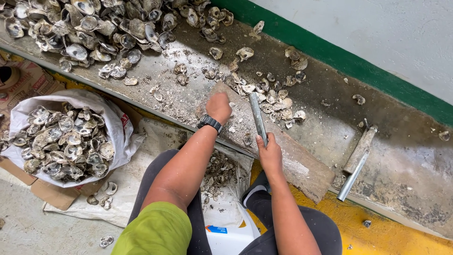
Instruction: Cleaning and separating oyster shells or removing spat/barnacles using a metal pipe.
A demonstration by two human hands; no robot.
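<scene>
The person sat low before a long, grit-strewn concrete ledge, working at a flat stone slab laid across its edge. The left hand, a black watch at its wrist, was clenched knuckles-up on the slab's far end; whether it pinned a shell beneath could not be told, for the fist hid what lay under it. The right hand was wrapped around the lower end of a grey metal bar, which angled up across the slab just beside the left fist. By the look of it, the step in hand was the breaking of a shell on the slab, bar poised to strike. The next move would likely call for a short, well-aimed blow that landed clear of the left knuckles. Broken oyster shells lay scattered just beyond the bar, a large heap of shells covered the ledge's far left, and a white sack full of shells stood on the floor at the person's left. A second metal tool rested untouched, well apart to the right
</scene>
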